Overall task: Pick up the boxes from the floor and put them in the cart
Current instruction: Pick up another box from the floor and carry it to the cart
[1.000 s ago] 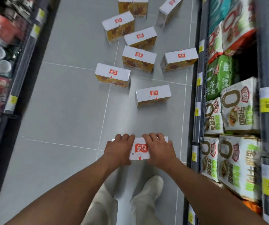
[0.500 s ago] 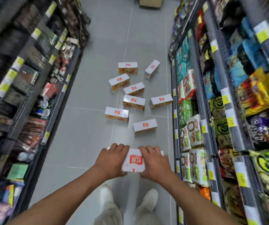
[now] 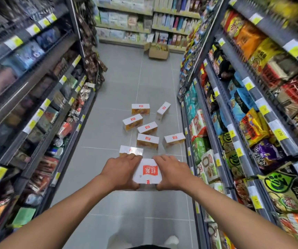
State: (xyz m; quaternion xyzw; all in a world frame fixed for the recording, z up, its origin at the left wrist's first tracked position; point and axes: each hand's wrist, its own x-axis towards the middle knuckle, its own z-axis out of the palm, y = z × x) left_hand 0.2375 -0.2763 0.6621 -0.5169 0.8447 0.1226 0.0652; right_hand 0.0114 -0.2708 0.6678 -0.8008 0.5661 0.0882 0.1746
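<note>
Stocked shelves (image 3: 36,105) are lining both sides of a grey tiled floor (image 3: 119,78). The left hand (image 3: 119,171) and the right hand (image 3: 173,172) are clasping the ends of a white box (image 3: 148,172) with a red label, holding it above the floor; more white-topped, orange-sided boxes (image 3: 147,141) are lying scattered beyond.

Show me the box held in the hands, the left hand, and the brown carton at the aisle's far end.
held box (image 3: 149,172), head view, red logo on top face.
left hand (image 3: 121,170), head view, back of hand.
brown carton (image 3: 158,54), head view, front wall.
</note>
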